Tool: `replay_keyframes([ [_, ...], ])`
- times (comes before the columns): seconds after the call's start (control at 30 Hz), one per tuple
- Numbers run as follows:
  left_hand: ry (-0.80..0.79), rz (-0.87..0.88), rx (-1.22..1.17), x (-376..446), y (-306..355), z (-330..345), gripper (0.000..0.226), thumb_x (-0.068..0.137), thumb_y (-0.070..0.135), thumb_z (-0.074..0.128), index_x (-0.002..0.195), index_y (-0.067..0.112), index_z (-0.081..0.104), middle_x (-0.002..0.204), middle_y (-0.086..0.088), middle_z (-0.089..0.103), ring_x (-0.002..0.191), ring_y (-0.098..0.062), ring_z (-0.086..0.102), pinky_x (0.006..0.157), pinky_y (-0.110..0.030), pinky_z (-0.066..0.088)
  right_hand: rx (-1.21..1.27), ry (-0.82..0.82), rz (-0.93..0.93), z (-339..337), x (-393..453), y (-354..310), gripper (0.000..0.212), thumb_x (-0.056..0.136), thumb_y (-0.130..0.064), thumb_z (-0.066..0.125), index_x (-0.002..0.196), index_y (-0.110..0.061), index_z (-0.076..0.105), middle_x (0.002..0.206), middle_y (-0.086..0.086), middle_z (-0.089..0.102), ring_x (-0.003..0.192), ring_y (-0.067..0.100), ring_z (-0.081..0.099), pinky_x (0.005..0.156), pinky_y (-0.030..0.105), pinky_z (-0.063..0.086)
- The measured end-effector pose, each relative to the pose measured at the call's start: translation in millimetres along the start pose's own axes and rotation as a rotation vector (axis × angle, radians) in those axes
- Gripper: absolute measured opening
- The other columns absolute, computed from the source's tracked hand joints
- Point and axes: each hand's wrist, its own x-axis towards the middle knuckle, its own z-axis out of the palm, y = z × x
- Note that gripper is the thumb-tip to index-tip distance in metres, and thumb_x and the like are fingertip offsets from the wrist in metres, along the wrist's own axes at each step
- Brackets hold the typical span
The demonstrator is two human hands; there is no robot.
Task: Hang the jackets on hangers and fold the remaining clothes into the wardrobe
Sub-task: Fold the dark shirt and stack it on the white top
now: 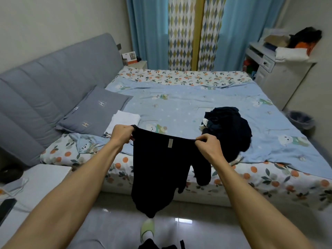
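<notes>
Holding up one black garment (159,169) by its top edge, two hands pinching: left hand (122,134), right hand (208,146). Lying beyond right fingers (201,138): one dark clothes pile (228,126) on bed (179,105).

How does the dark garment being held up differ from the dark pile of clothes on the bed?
The held garment hangs spread out in the air in front of the bed; the dark pile lies crumpled on the blue duvet. The left hand and right hand pinch the held garment's top edge; nothing touches the pile. A pale label shows on the held garment; a bit of white shows at the pile's edge. Both look nearly black.
</notes>
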Motion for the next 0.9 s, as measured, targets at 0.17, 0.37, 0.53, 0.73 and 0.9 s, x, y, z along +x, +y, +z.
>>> replay_keyframes([
  [0.17,0.043,0.040,0.007,-11.9,-13.8,-1.6,0.021,0.076,-0.002,0.059,0.055,0.000,0.058,0.050,-0.012,0.053,0.046,-0.024,0.046,0.045,-0.023,0.032,-0.190,0.008,-0.069,16.8,-12.2,17.6,0.022,0.084,0.007,0.052,0.102,-0.003,0.062,0.095,0.005,0.056,0.084,0.019,0.052,0.070,0.024,0.041],
  [0.37,-0.014,0.280,0.250,-26.9,-23.4,-5.1,0.029,0.078,0.018,0.076,0.060,0.014,0.054,0.058,-0.001,0.058,0.060,-0.017,0.056,0.059,-0.029,0.044,-0.045,0.300,-0.063,28.2,-12.5,19.7,0.005,0.092,-0.006,0.052,0.091,-0.008,0.056,0.084,0.011,0.062,0.074,0.027,0.061,0.064,0.044,0.053],
  [0.53,-0.115,0.329,0.394,-27.1,-40.0,-5.0,0.029,0.080,0.003,0.068,0.103,0.013,0.053,0.099,-0.007,0.063,0.086,-0.022,0.061,0.067,-0.027,0.047,0.087,0.256,-0.053,30.1,-6.5,18.3,0.009,0.094,-0.022,0.051,0.087,-0.019,0.047,0.084,0.010,0.062,0.075,0.029,0.066,0.064,0.053,0.057],
  [0.73,-0.017,0.326,0.558,-19.6,-41.8,-13.3,0.032,0.082,-0.004,0.057,0.109,0.006,0.070,0.097,-0.015,0.071,0.094,-0.033,0.065,0.076,-0.035,0.049,-0.090,0.141,-0.104,12.3,-4.8,3.4,0.013,0.088,-0.005,0.056,0.100,-0.006,0.062,0.094,0.007,0.061,0.085,0.021,0.057,0.073,0.028,0.041],
  [0.9,0.009,0.333,0.707,-18.3,-40.5,-13.9,0.036,0.075,-0.002,0.052,0.095,0.014,0.077,0.091,-0.014,0.074,0.085,-0.033,0.065,0.070,-0.034,0.052,-0.339,0.089,-0.172,6.7,-4.4,14.5,0.027,0.089,0.001,0.050,0.101,-0.006,0.073,0.096,0.014,0.065,0.088,0.029,0.060,0.078,0.036,0.049],
])
